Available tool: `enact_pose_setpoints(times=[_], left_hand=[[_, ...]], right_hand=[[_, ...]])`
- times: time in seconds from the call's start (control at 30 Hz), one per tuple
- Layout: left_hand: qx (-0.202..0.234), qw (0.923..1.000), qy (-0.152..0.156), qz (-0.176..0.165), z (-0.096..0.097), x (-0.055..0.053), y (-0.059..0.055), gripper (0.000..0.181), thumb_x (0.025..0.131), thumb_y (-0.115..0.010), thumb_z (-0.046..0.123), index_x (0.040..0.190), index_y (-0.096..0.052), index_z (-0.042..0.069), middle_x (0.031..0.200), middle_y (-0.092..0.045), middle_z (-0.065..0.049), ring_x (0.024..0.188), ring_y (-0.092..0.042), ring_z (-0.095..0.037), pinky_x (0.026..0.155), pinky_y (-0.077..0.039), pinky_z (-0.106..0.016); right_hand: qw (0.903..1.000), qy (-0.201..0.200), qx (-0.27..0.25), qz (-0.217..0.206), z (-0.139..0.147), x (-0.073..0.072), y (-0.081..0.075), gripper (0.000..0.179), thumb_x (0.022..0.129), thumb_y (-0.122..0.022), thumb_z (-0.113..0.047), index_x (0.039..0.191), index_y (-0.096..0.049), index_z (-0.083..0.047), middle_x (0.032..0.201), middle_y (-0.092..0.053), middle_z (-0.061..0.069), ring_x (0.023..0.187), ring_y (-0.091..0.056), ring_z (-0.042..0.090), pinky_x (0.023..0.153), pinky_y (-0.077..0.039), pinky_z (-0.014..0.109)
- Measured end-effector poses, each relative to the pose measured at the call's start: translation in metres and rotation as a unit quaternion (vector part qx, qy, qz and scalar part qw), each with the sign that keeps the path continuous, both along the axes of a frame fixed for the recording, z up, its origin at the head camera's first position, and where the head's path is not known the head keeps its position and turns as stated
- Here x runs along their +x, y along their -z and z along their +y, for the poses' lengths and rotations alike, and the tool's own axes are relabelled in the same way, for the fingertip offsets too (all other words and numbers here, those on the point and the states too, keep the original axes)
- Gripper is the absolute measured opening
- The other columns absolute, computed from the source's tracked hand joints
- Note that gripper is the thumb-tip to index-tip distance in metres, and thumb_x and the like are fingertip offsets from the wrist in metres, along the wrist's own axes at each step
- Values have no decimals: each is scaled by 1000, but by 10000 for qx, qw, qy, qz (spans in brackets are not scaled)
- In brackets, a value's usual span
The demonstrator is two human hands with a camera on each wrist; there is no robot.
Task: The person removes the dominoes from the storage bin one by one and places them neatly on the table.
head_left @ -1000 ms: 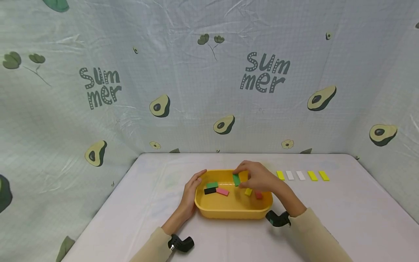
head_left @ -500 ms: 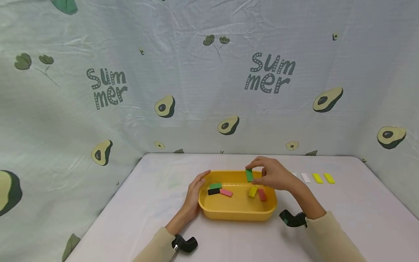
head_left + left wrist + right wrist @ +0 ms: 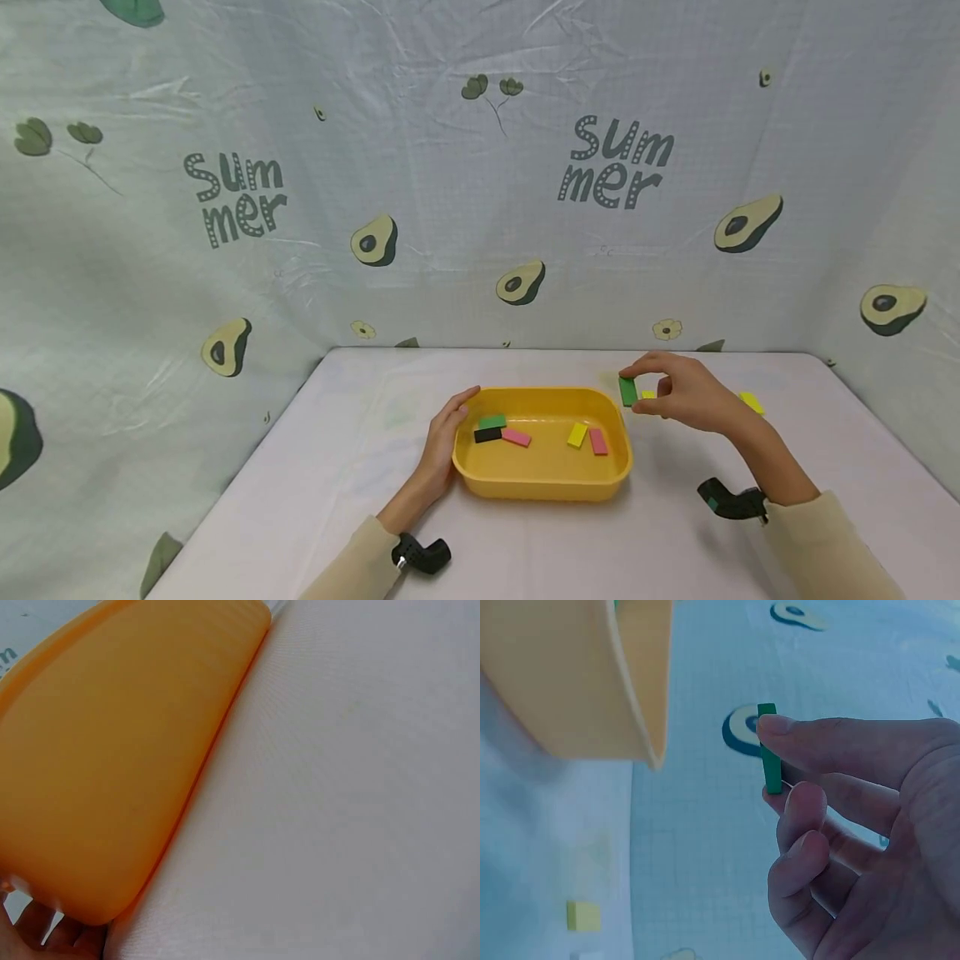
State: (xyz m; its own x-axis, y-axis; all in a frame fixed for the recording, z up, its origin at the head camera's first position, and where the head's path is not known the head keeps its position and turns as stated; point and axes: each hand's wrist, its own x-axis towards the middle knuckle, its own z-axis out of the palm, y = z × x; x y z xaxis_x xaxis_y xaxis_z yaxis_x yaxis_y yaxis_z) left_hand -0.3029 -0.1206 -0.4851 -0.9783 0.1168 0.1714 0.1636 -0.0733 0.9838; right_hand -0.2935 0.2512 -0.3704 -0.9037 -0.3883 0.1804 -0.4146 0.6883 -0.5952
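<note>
A yellow plastic tub (image 3: 540, 490) stands on the table. My left hand (image 3: 441, 442) holds its left wall, with fingers along the outside and the thumb near the rim. In the left wrist view only some fingers (image 3: 71, 937) show, against the tub's end. My right hand (image 3: 686, 392) is just beyond the tub's right back corner, pinching a small green block (image 3: 627, 392) between thumb and fingers. In the right wrist view that green block (image 3: 770, 750) is seen edge-on. Inside the tub lie a green block (image 3: 492, 422), a black one (image 3: 487, 434), two pink ones (image 3: 516, 437) and a yellow one (image 3: 577, 435).
Behind the right hand, a yellow block (image 3: 751, 403) and part of another yellow block (image 3: 648, 394) show on the white-covered table (image 3: 360, 417); the hand hides the space between them. A printed cloth (image 3: 435, 167) hangs behind the table.
The right hand has lifted the green block out of the tub and carried it right, past the rim. It now covers part of the block row. The left hand stays at the tub.
</note>
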Motion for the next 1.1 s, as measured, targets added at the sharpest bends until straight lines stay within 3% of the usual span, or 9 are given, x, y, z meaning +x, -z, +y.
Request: enact_pose_setpoints(times=[0.33, 0.57, 0.8, 1.1], left_hand=[[-16, 10000, -24, -16, 1, 0, 0, 47, 109, -37, 21, 153, -50, 9, 163, -42, -12, 154, -35, -31, 130, -22, -50], [-15, 10000, -21, -24, 2, -1, 1, 47, 109, -37, 20, 153, -50, 9, 163, -42, -12, 154, -34, -31, 130, -22, -50], [18, 10000, -5, -21, 1, -2, 2, 47, 109, -37, 21, 153, -49, 9, 164, -42, -11, 154, -35, -30, 130, -23, -50], [-10, 10000, -16, 19, 0, -1, 1, 47, 110, -37, 20, 153, -49, 9, 164, -42, -11, 154, -35, -31, 130, -23, -50]], right_hand=[[9996, 241, -10, -144, 31, 2, 7, 47, 86, -82, -16, 129, -68, -2, 136, -60, 24, 63, -59, 16, 59, -56, 26], [9978, 302, 6, -583, 50, -2, 25, 50, 88, -80, -19, 131, -65, -1, 135, -60, 25, 70, -61, 18, 61, -56, 27], [9966, 247, 24, -781, 60, -14, 46, 48, 86, -80, -20, 129, -68, -2, 127, -66, 21, 65, -57, 17, 58, -52, 27], [9935, 61, -73, -1136, 61, -21, 68, 47, 85, -80, -16, 128, -69, 0, 133, -63, 27, 69, -56, 19, 58, -53, 27]])
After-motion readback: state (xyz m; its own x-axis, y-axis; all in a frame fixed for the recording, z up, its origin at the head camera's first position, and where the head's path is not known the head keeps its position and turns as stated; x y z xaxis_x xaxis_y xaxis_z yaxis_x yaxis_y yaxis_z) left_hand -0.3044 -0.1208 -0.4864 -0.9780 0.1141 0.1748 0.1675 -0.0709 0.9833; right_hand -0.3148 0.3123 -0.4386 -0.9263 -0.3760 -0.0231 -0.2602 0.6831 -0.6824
